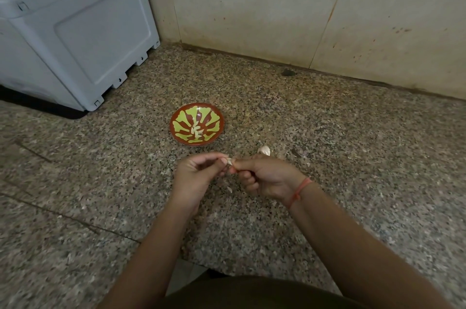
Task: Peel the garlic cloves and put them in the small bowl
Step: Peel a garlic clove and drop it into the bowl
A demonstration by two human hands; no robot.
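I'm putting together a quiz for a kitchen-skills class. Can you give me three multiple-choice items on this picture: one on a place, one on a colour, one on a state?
1. Where is the small bowl relative to the left hand and right hand?
A. On the counter, beyond them
B. Between the wrists
C. On top of a white box

2. What colour is the thread on the right wrist?
A. Blue
B. Orange
C. Black

3. What is happening to the clove?
A. It lies in the small bowl
B. Both hands pinch it
C. It lies alone on the counter

Answers:
1 A: the small bowl stands on the speckled stone past the fingertips.
2 B: an orange band crosses the wrist.
3 B: fingertips of both hands meet on the clove, above the counter.
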